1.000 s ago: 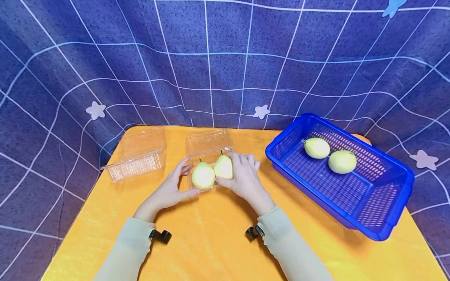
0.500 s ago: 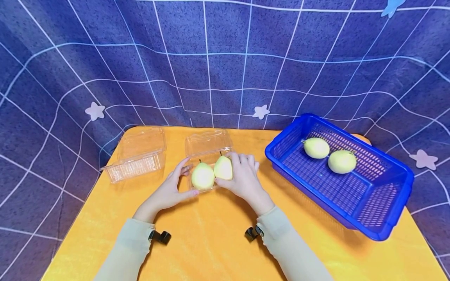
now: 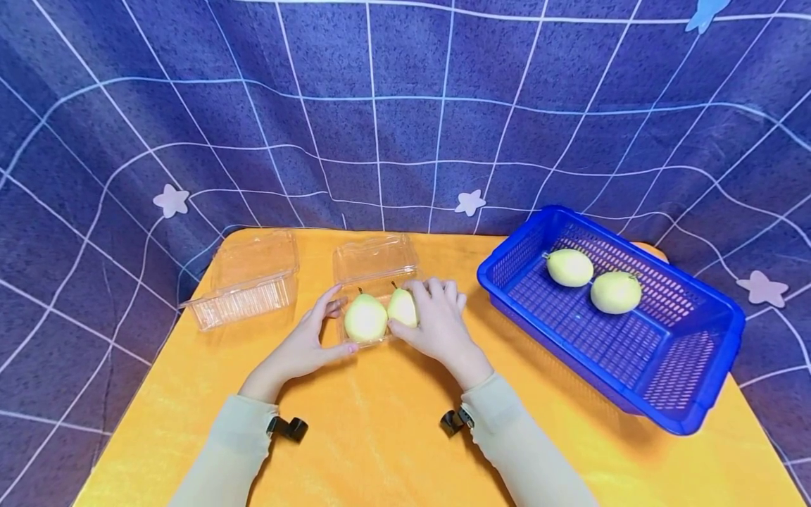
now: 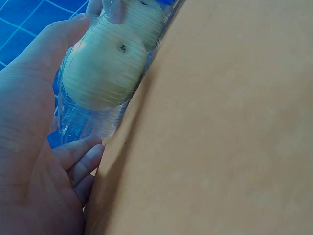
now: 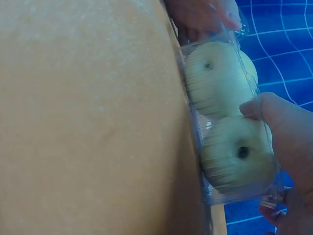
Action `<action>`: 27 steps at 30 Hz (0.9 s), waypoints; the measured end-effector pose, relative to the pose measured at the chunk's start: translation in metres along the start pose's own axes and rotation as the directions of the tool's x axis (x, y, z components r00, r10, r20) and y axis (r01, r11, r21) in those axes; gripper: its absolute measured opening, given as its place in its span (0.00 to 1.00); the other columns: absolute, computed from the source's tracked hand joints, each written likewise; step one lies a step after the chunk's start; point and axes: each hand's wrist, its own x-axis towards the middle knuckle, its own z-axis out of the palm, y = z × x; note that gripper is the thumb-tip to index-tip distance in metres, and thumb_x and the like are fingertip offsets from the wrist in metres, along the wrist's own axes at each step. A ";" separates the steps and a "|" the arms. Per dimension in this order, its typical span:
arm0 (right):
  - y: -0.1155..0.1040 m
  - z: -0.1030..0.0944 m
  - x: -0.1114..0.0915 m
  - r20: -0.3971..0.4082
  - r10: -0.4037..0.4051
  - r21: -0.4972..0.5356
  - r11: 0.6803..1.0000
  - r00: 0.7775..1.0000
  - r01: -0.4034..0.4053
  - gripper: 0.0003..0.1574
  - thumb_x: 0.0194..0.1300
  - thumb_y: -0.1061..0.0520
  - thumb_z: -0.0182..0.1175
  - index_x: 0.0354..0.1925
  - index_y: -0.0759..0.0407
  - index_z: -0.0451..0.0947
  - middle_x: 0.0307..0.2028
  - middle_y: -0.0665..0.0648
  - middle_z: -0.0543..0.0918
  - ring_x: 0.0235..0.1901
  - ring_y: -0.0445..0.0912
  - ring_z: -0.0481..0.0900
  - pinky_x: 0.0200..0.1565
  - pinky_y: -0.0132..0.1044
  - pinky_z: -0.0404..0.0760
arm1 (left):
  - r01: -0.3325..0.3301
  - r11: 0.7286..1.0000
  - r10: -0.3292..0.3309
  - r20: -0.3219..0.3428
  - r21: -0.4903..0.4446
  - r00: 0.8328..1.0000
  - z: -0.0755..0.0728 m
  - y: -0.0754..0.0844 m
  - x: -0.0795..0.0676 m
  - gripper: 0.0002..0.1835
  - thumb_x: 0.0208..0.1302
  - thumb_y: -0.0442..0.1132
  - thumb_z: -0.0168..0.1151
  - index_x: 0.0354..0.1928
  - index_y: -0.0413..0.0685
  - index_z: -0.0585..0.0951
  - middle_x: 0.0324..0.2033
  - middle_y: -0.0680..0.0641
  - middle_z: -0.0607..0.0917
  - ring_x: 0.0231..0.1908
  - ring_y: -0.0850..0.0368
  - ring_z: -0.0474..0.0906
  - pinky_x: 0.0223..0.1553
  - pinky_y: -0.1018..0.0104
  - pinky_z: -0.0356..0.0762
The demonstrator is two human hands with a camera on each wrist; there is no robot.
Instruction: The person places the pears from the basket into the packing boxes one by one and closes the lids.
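The right hand (image 3: 437, 320) has half-bent fingers around the right pear (image 3: 403, 310), thumb touching it; the left hand (image 3: 303, 343), widely curved, holds the left end of the box (image 3: 376, 284).

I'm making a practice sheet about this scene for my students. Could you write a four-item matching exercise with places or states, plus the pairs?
Column 1
1. blue basket
2. left hand
3. left clamshell
4. right hand

Column 2
A. at the left end of the middle clamshell
B. thumb against the right pear
C. holding two pale yellow-green fruits
D. open, on the left of the yellow table

Right pairs: 1-C, 2-A, 3-D, 4-B
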 end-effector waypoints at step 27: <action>0.012 -0.034 0.001 0.178 -0.082 0.130 0.990 0.981 0.059 0.44 0.66 0.39 0.75 0.74 0.54 0.78 0.66 0.62 0.81 0.62 0.60 0.70 0.56 0.55 0.65 | 0.011 1.000 -0.011 0.003 -0.003 1.000 0.000 0.004 -0.001 0.64 0.65 0.55 0.81 0.90 0.63 0.45 0.78 0.41 0.70 0.75 0.40 0.69 0.74 0.26 0.59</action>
